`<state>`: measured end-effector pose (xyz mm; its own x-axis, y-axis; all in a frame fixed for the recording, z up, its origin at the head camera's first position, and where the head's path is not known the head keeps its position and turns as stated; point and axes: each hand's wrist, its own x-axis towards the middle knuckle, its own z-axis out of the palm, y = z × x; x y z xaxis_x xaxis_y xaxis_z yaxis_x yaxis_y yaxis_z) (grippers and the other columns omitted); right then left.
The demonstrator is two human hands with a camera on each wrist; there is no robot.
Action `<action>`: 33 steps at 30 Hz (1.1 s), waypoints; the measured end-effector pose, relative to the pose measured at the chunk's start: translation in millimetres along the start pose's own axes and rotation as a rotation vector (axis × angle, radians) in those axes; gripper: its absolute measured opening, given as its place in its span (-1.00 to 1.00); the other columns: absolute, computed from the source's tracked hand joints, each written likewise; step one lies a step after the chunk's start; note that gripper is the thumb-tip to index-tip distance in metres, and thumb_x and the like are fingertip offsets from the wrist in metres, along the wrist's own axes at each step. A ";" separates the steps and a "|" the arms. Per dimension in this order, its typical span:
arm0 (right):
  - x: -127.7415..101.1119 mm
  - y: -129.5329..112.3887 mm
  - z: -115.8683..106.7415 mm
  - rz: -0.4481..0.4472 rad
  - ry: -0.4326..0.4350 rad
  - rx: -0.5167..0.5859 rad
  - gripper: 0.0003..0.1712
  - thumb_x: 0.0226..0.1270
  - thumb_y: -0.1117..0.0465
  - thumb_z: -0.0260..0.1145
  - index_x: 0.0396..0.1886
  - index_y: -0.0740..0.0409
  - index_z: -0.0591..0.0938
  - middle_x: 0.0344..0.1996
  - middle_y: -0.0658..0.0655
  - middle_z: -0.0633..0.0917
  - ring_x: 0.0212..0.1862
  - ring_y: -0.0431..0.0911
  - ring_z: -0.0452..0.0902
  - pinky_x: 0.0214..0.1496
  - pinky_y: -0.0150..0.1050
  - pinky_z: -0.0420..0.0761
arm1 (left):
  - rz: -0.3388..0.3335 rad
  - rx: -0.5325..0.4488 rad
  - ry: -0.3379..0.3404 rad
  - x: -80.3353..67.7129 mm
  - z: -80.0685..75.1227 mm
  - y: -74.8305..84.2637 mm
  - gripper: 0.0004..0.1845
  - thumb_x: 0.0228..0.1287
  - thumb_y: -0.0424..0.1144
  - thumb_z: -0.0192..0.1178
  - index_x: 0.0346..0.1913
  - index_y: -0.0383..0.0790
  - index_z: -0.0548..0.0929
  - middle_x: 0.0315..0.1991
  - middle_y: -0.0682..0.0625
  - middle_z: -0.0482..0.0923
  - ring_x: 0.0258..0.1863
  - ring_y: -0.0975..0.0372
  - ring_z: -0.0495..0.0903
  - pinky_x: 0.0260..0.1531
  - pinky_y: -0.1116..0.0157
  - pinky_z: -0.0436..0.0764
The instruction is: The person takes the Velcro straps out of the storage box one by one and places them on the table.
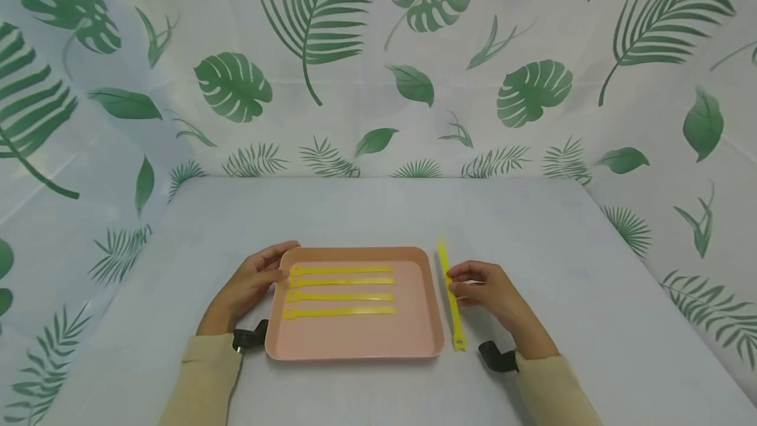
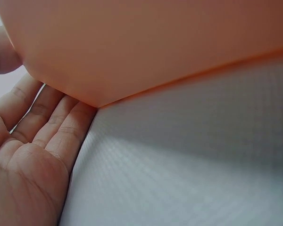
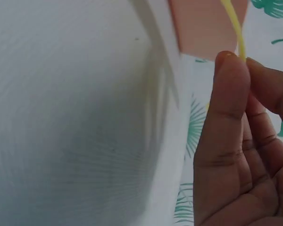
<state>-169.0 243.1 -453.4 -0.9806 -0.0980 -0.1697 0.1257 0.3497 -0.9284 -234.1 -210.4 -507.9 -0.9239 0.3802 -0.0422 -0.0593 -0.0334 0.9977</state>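
Note:
A pink tray (image 1: pixel 355 337) lies on the table and holds several yellow straps (image 1: pixel 340 295) laid side by side, left to right. My left hand (image 1: pixel 276 273) grips the tray's left rim, thumb on top. In the left wrist view the fingers (image 2: pixel 61 117) run under the tray (image 2: pixel 146 42). Another yellow strap (image 1: pixel 456 324) lies on the table along the tray's right side. My right hand (image 1: pixel 452 284) pinches this strap near its middle. The right wrist view shows thumb and fingers (image 3: pixel 240 63) closed on the strap (image 3: pixel 232 19), with the tray (image 3: pixel 203 28) behind.
The grey table (image 1: pixel 378 215) stretches beyond the tray to a leaf-patterned curtain (image 1: pixel 378 71) that closes off the back and both sides. Black wrist mounts (image 1: pixel 495 356) sit at both cuffs.

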 end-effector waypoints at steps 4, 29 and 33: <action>3.9 2.3 2.6 0.060 0.014 -0.060 -0.71 0.41 0.44 0.43 0.06 0.50 0.67 -0.19 0.17 0.72 -0.24 -0.11 0.67 -0.23 -0.27 0.79 | 0.004 -0.004 -0.005 0.2 0.4 0.3 -0.21 0.38 -0.57 0.20 0.63 -0.58 0.19 0.64 -0.45 0.15 0.27 0.55 0.52 0.28 0.50 0.54; 6.8 3.9 4.1 0.154 0.052 -0.184 -0.74 0.31 0.48 0.49 -0.03 0.43 0.69 -0.27 0.15 0.63 -0.29 -0.09 0.59 -0.31 -0.32 0.75 | 0.024 -0.013 -0.031 0.1 -1.5 -1.0 -0.23 0.41 -0.56 0.18 0.63 -0.59 0.18 0.63 -0.48 0.16 0.28 0.50 0.55 0.27 0.45 0.57; 4.5 1.7 3.2 0.116 0.060 -0.229 -0.73 0.31 0.46 0.50 -0.02 0.42 0.71 -0.29 0.13 0.64 -0.28 -0.09 0.58 -0.34 -0.29 0.71 | 0.025 -0.013 -0.032 0.2 -1.2 -0.4 -0.23 0.41 -0.56 0.18 0.63 -0.59 0.18 0.63 -0.47 0.16 0.28 0.50 0.55 0.27 0.45 0.57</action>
<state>-172.7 240.3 -456.8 -0.9697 0.0078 -0.2443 0.2070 0.5580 -0.8036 -234.7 -211.5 -508.4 -0.9125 0.4089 -0.0149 -0.0413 -0.0557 0.9976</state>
